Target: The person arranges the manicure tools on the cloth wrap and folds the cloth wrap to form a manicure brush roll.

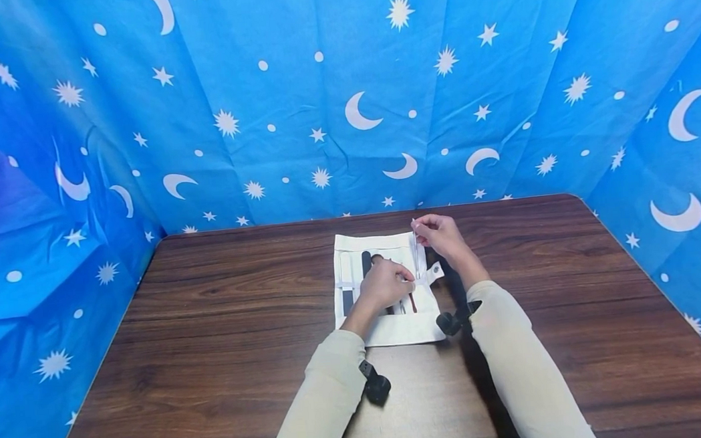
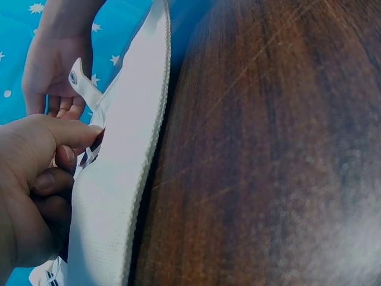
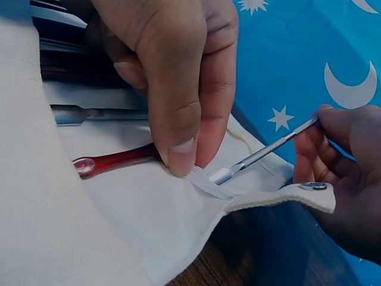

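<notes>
A white fabric tool pouch [image 1: 402, 332] lies unfolded on the table, with slim tools in its pocket. My left hand [image 1: 384, 282] reaches over it and pinches the white elastic band [image 3: 211, 186] between thumb and forefinger. At the pouch's far right corner, my right hand [image 1: 442, 235] holds a metal cuticle pusher [image 3: 268, 148] by one end, fingertips on the knurled handle. The pusher's flat, spade-like tip meets the edge of the elastic band. Beside the left fingertips lies a red-handled tool [image 3: 119, 161], its upper part hidden by the hand.
A snap strap [image 1: 435, 272] sticks out from the pouch's right side. Left of the left hand, a black-handled tool [image 1: 366, 263] stands in the pouch. The dark wooden table [image 1: 225, 334] extends around it, with a blue star-and-moon cloth [image 1: 295, 102] hanging behind.
</notes>
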